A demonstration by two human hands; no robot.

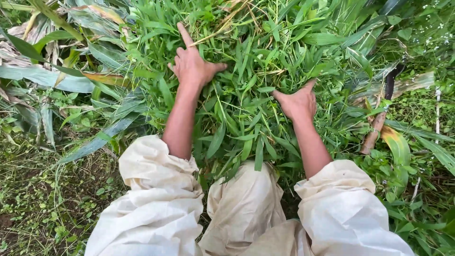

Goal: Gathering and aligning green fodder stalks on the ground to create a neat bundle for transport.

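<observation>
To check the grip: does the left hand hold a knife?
No, the left hand lies flat with its fingers spread on the pile of cut grass.

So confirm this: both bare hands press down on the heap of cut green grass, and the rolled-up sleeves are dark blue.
Wrong on colour: the head view shows cream rolled-up sleeves. Left hand and right hand do press on the heap of cut green grass.

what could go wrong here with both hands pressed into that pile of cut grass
The right hand has its fingers buried in the grass pile, so anything sharp or stinging under the blades would go unseen. The left hand lies flat on top with fingers spread; loose blades may slip out sideways. A dark-handled tool lies among the leaves close by, easy to brush against.
</observation>
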